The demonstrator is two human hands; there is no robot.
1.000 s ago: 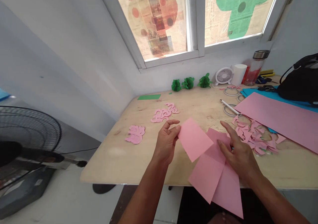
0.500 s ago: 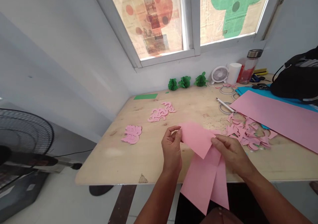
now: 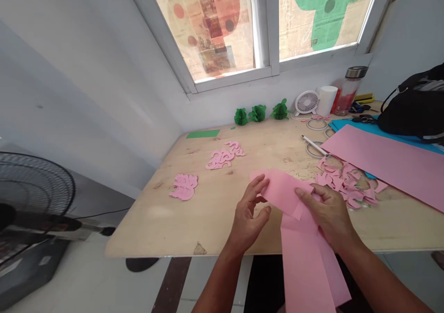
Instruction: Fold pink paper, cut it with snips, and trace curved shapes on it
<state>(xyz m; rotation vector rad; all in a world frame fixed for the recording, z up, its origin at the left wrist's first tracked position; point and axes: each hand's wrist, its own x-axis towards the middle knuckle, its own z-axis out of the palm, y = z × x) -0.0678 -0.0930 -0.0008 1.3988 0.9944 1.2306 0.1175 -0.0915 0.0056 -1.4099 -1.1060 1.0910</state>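
My left hand (image 3: 250,211) hovers over the wooden table (image 3: 208,211) with its fingers apart, fingertips touching the left edge of a small pink paper rectangle (image 3: 282,190). My right hand (image 3: 328,213) pinches that rectangle's right side and presses on a stack of longer pink paper strips (image 3: 308,266) that hang over the table's near edge toward me.
Pink cut-out shapes lie in piles (image 3: 183,187) (image 3: 225,154) and scraps (image 3: 347,183). A big pink sheet (image 3: 388,162) on blue paper, a black bag (image 3: 416,114), green paper balls (image 3: 258,114), a small fan (image 3: 307,103), a bottle (image 3: 348,90), a pen (image 3: 314,145); a floor fan (image 3: 31,197) at left.
The left hand let go of its pinch on the small pink rectangle and opened. The right hand pulled the long strips together into a straighter stack pointing toward me.
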